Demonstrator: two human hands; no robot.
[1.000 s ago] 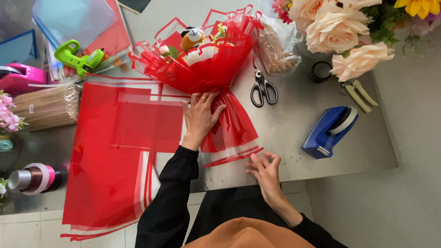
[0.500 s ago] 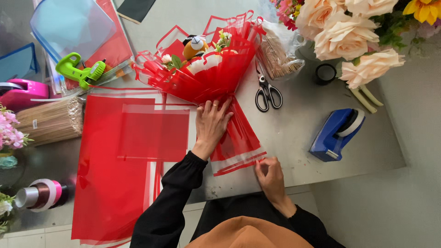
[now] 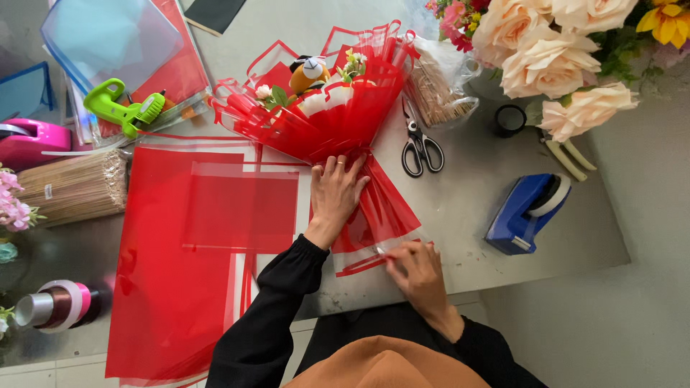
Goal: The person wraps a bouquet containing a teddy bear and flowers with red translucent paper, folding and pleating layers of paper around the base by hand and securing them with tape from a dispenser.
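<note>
Hands at work: left hand (image 3: 336,192) lies spread flat on the red bouquet (image 3: 327,122) neck, while right hand (image 3: 415,267) pinches the wrap's near edge. Its long axis runs far-to-near on the surface (image 3: 474,201), scissors (image 3: 420,147) just right.

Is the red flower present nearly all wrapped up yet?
Partly. The bouquet already sits inside red wrap, flowers and a small toy showing at the top. In hand: the left hand presses the narrow waist flat while the right hand pinches the wrap's bottom edge. Nothing ties the waist yet; spare red sheets and ribbon rolls lie unused.
</note>
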